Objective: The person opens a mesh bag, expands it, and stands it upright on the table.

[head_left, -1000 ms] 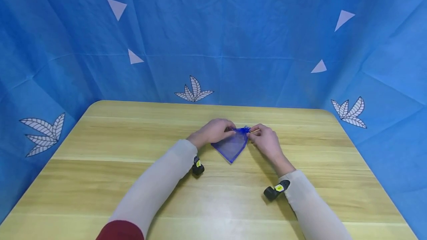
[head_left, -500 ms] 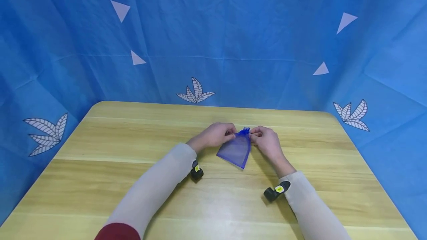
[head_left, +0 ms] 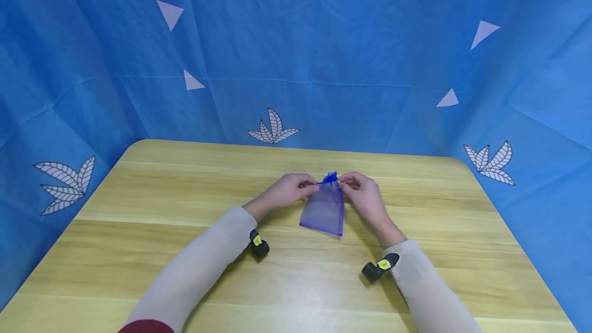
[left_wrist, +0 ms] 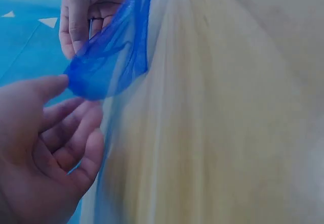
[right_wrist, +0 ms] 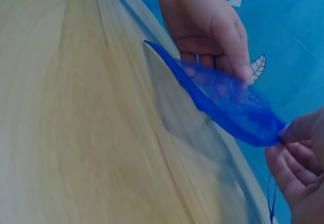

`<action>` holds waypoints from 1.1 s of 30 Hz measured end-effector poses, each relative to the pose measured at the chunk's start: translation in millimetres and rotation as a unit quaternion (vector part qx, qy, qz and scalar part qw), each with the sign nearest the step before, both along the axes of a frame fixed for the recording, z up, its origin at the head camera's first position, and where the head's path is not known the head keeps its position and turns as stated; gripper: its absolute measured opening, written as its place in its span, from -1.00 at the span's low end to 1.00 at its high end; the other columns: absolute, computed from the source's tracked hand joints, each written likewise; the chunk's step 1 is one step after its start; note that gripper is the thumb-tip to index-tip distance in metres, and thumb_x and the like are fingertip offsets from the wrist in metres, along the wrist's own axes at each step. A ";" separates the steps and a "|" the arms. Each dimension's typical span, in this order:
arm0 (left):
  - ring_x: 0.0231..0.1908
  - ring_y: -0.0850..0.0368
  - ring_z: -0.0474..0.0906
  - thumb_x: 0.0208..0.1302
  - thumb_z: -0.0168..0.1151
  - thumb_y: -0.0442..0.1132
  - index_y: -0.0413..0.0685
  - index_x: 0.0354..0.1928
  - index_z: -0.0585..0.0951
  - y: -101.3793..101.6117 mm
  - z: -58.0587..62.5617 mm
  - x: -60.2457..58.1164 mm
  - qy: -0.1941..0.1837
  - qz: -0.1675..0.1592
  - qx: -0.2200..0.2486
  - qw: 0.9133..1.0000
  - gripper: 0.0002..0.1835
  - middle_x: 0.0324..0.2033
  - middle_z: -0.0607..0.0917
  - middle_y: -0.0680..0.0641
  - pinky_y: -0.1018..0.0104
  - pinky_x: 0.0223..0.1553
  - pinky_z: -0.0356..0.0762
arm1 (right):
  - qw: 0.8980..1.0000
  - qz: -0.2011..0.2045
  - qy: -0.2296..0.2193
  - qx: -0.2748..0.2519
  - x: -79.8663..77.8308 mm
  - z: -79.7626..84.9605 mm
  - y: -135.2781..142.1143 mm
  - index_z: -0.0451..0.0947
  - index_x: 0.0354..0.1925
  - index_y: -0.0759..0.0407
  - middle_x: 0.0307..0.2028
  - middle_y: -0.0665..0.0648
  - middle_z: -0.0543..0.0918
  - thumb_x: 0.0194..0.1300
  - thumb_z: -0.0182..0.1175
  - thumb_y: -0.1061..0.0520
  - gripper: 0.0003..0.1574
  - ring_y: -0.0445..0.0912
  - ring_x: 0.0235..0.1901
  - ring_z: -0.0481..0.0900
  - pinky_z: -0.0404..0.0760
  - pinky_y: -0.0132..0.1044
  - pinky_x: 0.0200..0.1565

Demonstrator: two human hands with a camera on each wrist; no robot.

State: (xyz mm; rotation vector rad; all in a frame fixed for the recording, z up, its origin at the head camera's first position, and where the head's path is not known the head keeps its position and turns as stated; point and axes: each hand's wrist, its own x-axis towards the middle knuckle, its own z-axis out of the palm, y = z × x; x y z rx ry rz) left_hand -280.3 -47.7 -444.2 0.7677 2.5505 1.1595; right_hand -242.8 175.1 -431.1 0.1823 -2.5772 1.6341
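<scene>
A sheer blue mesh drawstring pouch (head_left: 324,209), flat and see-through, hangs between my two hands in the head view. Its ruffled top (head_left: 330,178) is gathered, with the body spread out below. My left hand (head_left: 291,189) pinches the left side of the neck between thumb and forefinger. On the opposite side, my right hand (head_left: 363,194) pinches the neck the same way. The right wrist view shows a thin dark cord (right_wrist: 272,198) dangling below my right fingers. In the left wrist view, the pouch (left_wrist: 111,62) stretches between both thumbs.
A pale wood-grain table (head_left: 287,281) lies under the hands. Behind it hangs a blue curtain (head_left: 351,40) printed with white leaves and triangles. Black wrist cameras sit on the left cuff (head_left: 238,222) and the right cuff (head_left: 402,253).
The pouch has swung from a slanted, corner-down hang to nearly straight, its bottom edge lower. My left hand has moved a little left and down; the right has hardly moved.
</scene>
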 end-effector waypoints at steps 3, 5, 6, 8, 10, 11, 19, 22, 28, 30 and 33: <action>-0.37 0.17 0.60 0.48 0.07 0.00 -0.11 0.07 0.62 -5.3 -0.8 2.1 -0.027 0.001 0.038 0.999 -0.63 -0.32 0.66 0.04 0.31 -0.30 0.59 | 1.000 0.012 0.004 -0.003 11.8 15.8 -8.6 0.58 -0.11 0.42 -0.22 0.33 0.67 0.32 0.20 0.34 -0.81 0.09 -0.20 0.64 0.58 -0.41 -0.26; -0.42 0.15 0.57 0.49 0.06 -0.02 -0.10 0.01 0.64 -8.8 -1.8 3.2 -0.040 0.002 0.059 0.997 -0.66 -0.40 0.64 0.01 0.31 -0.35 0.57 | 1.000 0.024 0.008 -0.004 18.1 24.5 -13.8 0.56 -0.11 0.48 -0.21 0.37 0.66 0.31 0.18 0.39 -0.81 0.12 -0.19 0.63 0.57 -0.42 -0.25; -0.45 0.16 0.55 0.49 0.06 -0.04 -0.11 -0.02 0.65 -10.5 -2.6 3.5 -0.047 0.003 0.070 0.996 -0.68 -0.44 0.62 0.00 0.32 -0.37 0.55 | 1.000 0.027 0.008 -0.005 15.6 20.4 -13.8 0.56 -0.11 0.47 -0.21 0.37 0.66 0.31 0.18 0.39 -0.81 0.10 -0.20 0.63 0.58 -0.42 -0.24; -0.50 0.16 0.50 0.49 0.07 -0.06 -0.11 -0.09 0.65 -13.7 -3.3 4.6 -0.067 0.006 0.093 0.993 -0.71 -0.52 0.57 -0.01 0.33 -0.42 0.51 | 0.999 0.033 0.005 -0.016 9.5 10.6 -13.5 0.56 -0.10 0.46 -0.19 0.37 0.65 0.31 0.18 0.38 -0.81 0.08 -0.20 0.63 0.60 -0.38 -0.23; -0.53 0.16 0.44 0.48 0.09 -0.07 -0.10 -0.12 0.65 -16.3 -4.2 6.3 -0.094 0.015 0.117 0.989 -0.73 -0.56 0.53 -0.01 0.35 -0.45 0.47 | 0.999 0.039 0.001 -0.031 3.3 -0.2 -12.6 0.57 -0.10 0.43 -0.18 0.34 0.65 0.31 0.20 0.37 -0.81 0.03 -0.23 0.65 0.62 -0.34 -0.25; -0.54 0.16 0.43 0.48 0.09 -0.08 -0.11 -0.13 0.66 -17.3 -4.7 7.1 -0.106 0.020 0.130 0.986 -0.73 -0.56 0.52 -0.01 0.35 -0.45 0.46 | 0.998 0.039 -0.003 -0.038 0.2 -5.5 -12.3 0.58 -0.10 0.41 -0.17 0.33 0.65 0.31 0.21 0.36 -0.81 0.01 -0.25 0.66 0.64 -0.31 -0.26; -0.58 0.17 0.34 0.44 0.12 0.01 -0.15 -0.26 0.62 -23.3 -11.3 13.5 -0.154 0.041 0.181 0.970 -0.66 -0.59 0.44 0.01 0.38 -0.49 0.39 | 0.997 0.054 -0.006 -0.056 -3.1 -19.4 -17.7 0.59 -0.16 0.34 -0.21 0.26 0.65 0.28 0.23 0.35 -0.86 -0.02 -0.34 0.68 0.67 -0.23 -0.30; -0.62 0.17 0.29 0.41 0.18 0.00 -0.14 -0.21 0.65 -25.7 -13.3 14.6 -0.167 0.044 0.194 0.966 -0.68 -0.64 0.39 0.02 0.37 -0.52 0.33 | 0.997 0.057 -0.008 -0.047 -2.4 -21.3 -19.8 0.59 -0.17 0.31 -0.23 0.23 0.66 0.28 0.23 0.34 -0.87 -0.03 -0.36 0.67 0.67 -0.23 -0.31; -0.65 0.17 0.22 0.37 0.23 -0.01 -0.13 -0.11 0.69 -28.1 -14.7 15.0 -0.171 0.046 0.205 0.963 -0.68 -0.69 0.31 0.04 0.36 -0.55 0.24 | 0.996 0.065 -0.012 -0.061 -2.3 -24.8 -21.7 0.58 -0.16 0.32 -0.24 0.23 0.66 0.29 0.22 0.33 -0.86 -0.03 -0.35 0.66 0.67 -0.23 -0.30; -0.66 0.17 0.22 0.36 0.23 0.02 -0.12 -0.14 0.70 -27.5 -13.7 15.5 -0.167 0.049 0.197 0.965 -0.66 -0.70 0.30 0.04 0.36 -0.56 0.23 | 0.995 0.071 -0.017 -0.072 -2.5 -25.9 -22.3 0.58 -0.14 0.35 -0.23 0.26 0.66 0.31 0.21 0.34 -0.85 -0.01 -0.32 0.66 0.67 -0.23 -0.28; -0.65 0.18 0.25 0.33 0.26 0.06 -0.10 -0.16 0.70 -25.3 -11.4 16.8 -0.160 0.049 0.171 0.971 -0.65 -0.67 0.39 0.04 0.36 -0.57 0.24 | 0.993 0.075 -0.029 -0.087 -1.9 -26.1 -22.4 0.57 -0.11 0.38 -0.19 0.29 0.65 0.34 0.19 0.32 -0.83 0.03 -0.25 0.65 0.67 -0.22 -0.23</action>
